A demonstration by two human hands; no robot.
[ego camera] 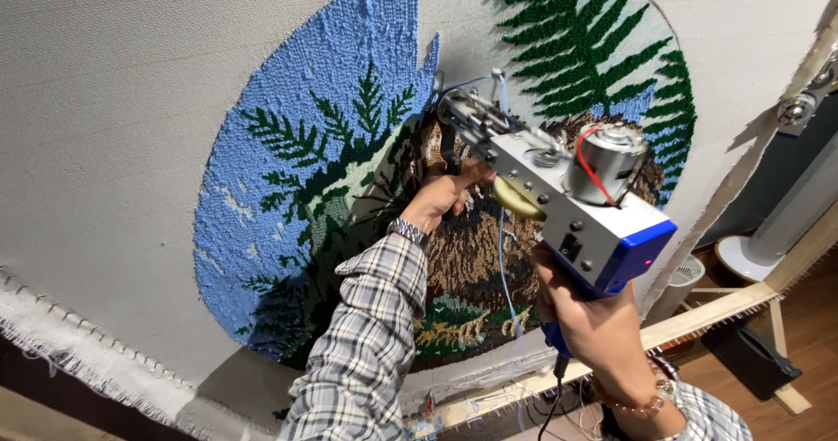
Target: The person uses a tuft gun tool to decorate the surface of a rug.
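The left hand (447,192) reaches up and forward, its arm in a plaid sleeve stretched out, a watch on the wrist, fingers curled around the front handle of the tufting gun (559,188). The right hand (589,319) sits below the gun's rear, fingers wrapped tight on its blue grip, a bead bracelet at the wrist.

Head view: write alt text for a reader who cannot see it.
A person presses a tufting gun against a stretched cloth bearing a round tufted picture of blue sky and green ferns. The right hand grips the blue handle; the left hand holds the gun's front.
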